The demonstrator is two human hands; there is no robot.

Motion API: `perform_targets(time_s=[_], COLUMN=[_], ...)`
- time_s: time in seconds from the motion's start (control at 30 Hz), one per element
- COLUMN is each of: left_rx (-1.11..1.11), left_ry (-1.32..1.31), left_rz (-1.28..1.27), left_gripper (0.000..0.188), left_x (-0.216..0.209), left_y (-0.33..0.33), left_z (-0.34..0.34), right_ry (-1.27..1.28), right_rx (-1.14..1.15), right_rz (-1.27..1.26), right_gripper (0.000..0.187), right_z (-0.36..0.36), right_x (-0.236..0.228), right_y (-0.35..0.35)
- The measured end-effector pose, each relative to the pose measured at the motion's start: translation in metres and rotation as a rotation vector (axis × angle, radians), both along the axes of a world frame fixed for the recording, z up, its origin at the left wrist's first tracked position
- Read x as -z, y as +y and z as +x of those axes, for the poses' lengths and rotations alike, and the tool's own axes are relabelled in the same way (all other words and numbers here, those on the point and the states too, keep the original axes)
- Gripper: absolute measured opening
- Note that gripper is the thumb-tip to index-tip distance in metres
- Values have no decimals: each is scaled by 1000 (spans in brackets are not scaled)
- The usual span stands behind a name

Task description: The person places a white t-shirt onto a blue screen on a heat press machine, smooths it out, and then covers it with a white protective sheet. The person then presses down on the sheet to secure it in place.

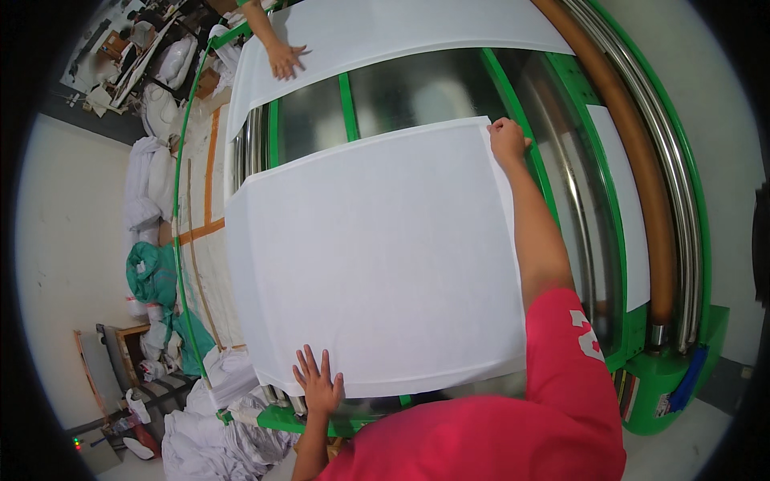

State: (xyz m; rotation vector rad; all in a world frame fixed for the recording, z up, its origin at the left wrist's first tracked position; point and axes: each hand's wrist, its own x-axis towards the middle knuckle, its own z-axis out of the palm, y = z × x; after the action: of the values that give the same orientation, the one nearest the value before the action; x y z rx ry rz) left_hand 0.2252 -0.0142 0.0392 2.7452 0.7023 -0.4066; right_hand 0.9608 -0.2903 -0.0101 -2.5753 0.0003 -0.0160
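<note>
The left hand [318,382] lies flat with fingers spread on the near edge of a white cloth [377,256]; the right hand [508,139], arm stretched out, is closed on that cloth's far right corner; the cloth lies smooth between the two hands over the shiny metal bed [417,92] of a green-framed machine [682,353]. Beyond the right hand a second white cloth [401,32] lies on the bed, with another person's hand [285,58] flat on it; left of the left hand, heaps of white linen [216,433] and a green bundle [152,276] lie beside the machine.
</note>
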Motion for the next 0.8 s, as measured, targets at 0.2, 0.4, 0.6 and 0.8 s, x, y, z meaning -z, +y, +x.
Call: perform_targets(time_s=[0.2, 0.4, 0.6, 0.8], left_rx=[7, -17, -5, 3], left_ry=[58, 34, 6, -20], left_rz=[-2, 1, 15, 13], left_gripper=[79, 78, 77, 77], left_x=[-7, -2, -1, -1], left_y=[0, -1, -2, -3], left_z=[5, 3, 0, 1], right_ry=[-170, -210, -282, -367], right_rx=[16, -19, -51, -341], right_rz=[-233, -176, -239, -319], right_gripper=[15, 20, 30, 74], right_z=[12, -3, -29, -99], right_x=[4, 5, -6, 19], right_y=[-15, -4, 15, 32])
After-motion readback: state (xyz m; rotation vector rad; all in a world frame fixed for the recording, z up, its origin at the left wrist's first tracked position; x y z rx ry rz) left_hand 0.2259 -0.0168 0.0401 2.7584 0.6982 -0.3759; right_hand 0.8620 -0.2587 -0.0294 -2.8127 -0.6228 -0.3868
